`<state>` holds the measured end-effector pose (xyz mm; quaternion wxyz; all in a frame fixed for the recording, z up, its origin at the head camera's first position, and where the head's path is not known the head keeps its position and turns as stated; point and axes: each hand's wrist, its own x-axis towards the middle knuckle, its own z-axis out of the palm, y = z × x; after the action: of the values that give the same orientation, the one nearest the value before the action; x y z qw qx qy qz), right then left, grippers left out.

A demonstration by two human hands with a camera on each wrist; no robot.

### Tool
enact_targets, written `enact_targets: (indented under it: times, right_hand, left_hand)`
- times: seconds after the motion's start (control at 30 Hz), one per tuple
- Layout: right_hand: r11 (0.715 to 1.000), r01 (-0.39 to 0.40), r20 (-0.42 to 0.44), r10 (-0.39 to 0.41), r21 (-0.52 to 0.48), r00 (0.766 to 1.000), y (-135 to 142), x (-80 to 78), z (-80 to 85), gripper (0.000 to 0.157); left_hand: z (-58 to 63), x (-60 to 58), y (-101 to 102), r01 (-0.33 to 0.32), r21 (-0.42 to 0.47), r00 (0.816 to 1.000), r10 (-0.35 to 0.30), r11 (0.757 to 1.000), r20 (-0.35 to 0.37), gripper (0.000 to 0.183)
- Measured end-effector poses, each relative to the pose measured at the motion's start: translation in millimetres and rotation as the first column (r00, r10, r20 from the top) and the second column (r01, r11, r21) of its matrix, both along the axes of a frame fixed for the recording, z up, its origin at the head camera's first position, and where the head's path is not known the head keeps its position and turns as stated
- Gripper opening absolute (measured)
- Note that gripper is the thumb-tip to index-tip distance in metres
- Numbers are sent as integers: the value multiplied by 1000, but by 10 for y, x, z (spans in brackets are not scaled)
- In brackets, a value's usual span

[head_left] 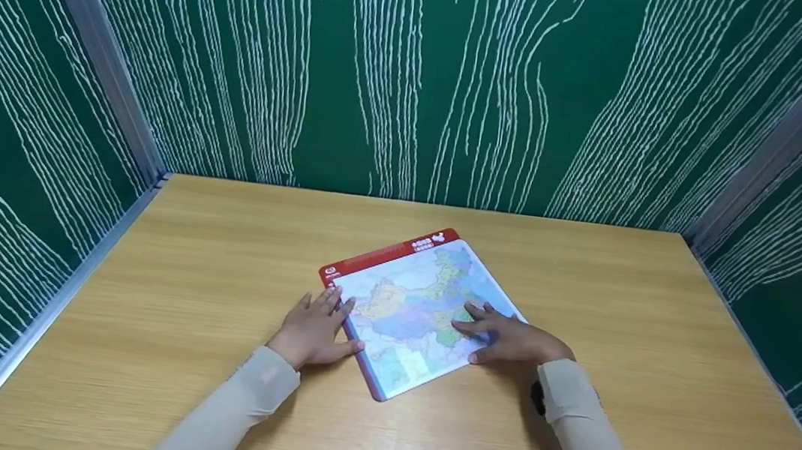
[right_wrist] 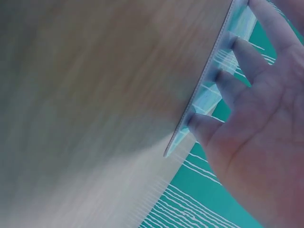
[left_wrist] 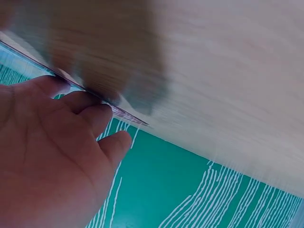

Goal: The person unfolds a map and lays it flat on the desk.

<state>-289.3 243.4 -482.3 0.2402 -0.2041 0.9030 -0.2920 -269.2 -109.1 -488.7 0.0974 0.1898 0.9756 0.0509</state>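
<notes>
Head view: the map sheet (head_left: 398, 315) is touched on opposite sides by left hand (head_left: 316, 328) and right hand (head_left: 509, 338), fingers spread apart, and is best steadied with light, even pressure.

Stretches the left arm (head_left: 212, 422) and the right arm (head_left: 594, 447) out in front, well apart, in long pale sleeves (head_left: 579, 419). Holds the left hand (head_left: 316, 328) back side up, palm down, with fingers (head_left: 322, 297) a bit spread and pointing ahead, thumb stuck out toward the right. Bends the right wrist (head_left: 557, 367) inward, with the right hand (head_left: 509, 337) pointing over to the left, palm down too. Spreads those fingers wide, nearly straight, with the thumb lowest and nearest the body.
</notes>
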Motion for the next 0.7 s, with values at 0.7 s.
enact_targets:
  times: [0.7]
  right_hand:
    - [999, 47, 6, -47, -26, 999, -14, -62, -28, 64]
  left_hand:
    - [36, 24, 43, -14, -10, 1000, 15, 1000, 17, 82]
